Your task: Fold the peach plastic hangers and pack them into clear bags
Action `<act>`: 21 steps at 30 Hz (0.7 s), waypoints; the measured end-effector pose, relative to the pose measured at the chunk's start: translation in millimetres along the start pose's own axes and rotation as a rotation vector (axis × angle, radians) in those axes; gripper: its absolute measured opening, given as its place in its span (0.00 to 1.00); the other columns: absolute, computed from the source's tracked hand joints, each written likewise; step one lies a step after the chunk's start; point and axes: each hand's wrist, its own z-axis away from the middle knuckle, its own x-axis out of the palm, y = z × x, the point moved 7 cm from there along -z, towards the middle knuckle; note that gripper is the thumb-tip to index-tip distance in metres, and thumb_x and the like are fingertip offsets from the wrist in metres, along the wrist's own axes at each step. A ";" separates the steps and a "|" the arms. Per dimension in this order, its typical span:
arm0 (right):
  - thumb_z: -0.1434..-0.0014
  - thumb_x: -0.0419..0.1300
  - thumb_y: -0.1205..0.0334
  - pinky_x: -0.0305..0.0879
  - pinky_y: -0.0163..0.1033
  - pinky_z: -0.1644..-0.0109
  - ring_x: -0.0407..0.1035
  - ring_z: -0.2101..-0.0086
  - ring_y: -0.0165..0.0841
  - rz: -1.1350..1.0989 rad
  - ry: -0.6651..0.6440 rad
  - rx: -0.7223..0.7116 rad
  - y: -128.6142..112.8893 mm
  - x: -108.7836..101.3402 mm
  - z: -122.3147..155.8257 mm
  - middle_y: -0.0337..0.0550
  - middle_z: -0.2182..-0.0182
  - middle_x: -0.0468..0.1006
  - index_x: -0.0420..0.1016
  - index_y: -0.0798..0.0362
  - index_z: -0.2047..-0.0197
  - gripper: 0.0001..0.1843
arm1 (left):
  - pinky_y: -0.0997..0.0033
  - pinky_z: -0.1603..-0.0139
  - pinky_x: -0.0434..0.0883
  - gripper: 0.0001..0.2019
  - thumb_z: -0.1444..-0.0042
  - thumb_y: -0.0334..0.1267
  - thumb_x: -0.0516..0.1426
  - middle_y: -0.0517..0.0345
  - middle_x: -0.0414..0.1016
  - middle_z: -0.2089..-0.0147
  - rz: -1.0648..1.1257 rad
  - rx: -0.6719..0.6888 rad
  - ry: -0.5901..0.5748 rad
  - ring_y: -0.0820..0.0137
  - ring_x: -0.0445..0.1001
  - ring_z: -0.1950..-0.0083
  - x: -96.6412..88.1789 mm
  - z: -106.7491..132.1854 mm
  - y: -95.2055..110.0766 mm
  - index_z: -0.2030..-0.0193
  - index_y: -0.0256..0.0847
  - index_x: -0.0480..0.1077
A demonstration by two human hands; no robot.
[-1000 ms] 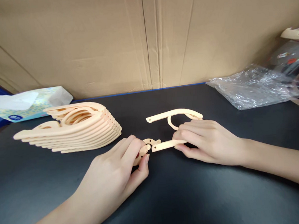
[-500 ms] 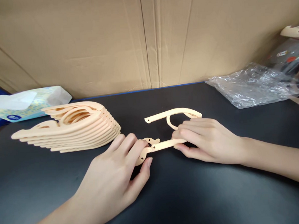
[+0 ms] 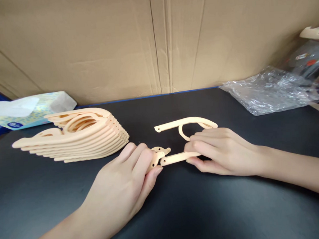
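Observation:
My left hand [image 3: 122, 183] is closed on a small cream plastic hanger part [image 3: 154, 163], thumb and fingers pinching it. Rounded ends with small holes stick out past its fingertips; the rest is hidden. From the right, my right hand [image 3: 223, 151] grips a cream plastic hanger piece [image 3: 185, 123] with two long arms and a curved loop. Its nearer arm [image 3: 178, 158] has a holed end lying right beside the left hand's part. Whether those two ends touch, I cannot tell. Fingers cover where the arms meet.
A stack of similar cream hanger pieces [image 3: 77, 142] lies on the black table [image 3: 197, 211] at the left. Behind it is a tissue pack [image 3: 47, 104]. Crumpled clear plastic [image 3: 271, 91] lies at the back right. A cardboard wall [image 3: 112, 46] closes off the far side.
My left thumb has moved up against the small part, tightening the pinch. My right hand and its hanger piece have shifted slightly toward me, and the angle between the two holed ends has changed.

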 end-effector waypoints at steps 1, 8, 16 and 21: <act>0.31 0.53 0.67 0.62 0.35 0.68 0.67 0.75 0.28 -0.002 0.000 -0.007 -0.5 -0.4 0.0 0.37 0.74 0.75 0.70 0.54 0.65 0.09 | 0.66 0.66 0.61 0.11 0.28 0.33 0.44 0.59 0.65 0.66 0.012 -0.001 0.003 0.66 0.62 0.66 -0.6 -0.6 0.3 0.63 0.41 0.61; 0.27 0.52 0.58 0.60 0.35 0.70 0.67 0.76 0.27 -0.018 0.004 -0.017 -5.6 -4.0 1.1 0.36 0.75 0.75 0.69 0.53 0.68 0.17 | 0.65 0.67 0.61 0.13 0.30 0.29 0.43 0.59 0.65 0.67 0.227 -0.024 -0.106 0.67 0.60 0.68 -0.7 -3.5 4.5 0.66 0.42 0.59; 0.26 0.50 0.61 0.59 0.36 0.69 0.70 0.74 0.28 -0.053 -0.017 -0.004 -8.0 0.4 1.4 0.39 0.72 0.78 0.69 0.54 0.67 0.17 | 0.70 0.74 0.57 0.11 0.29 0.32 0.43 0.65 0.60 0.72 0.267 -0.027 -0.110 0.72 0.60 0.75 5.2 4.7 1.5 0.65 0.44 0.55; 0.26 0.49 0.60 0.60 0.36 0.69 0.70 0.72 0.29 -0.100 -0.045 0.016 -5.1 3.4 1.8 0.39 0.70 0.78 0.69 0.54 0.65 0.15 | 0.71 0.73 0.60 0.10 0.28 0.32 0.42 0.65 0.63 0.70 0.215 -0.032 -0.149 0.72 0.64 0.74 5.4 2.7 1.9 0.61 0.43 0.57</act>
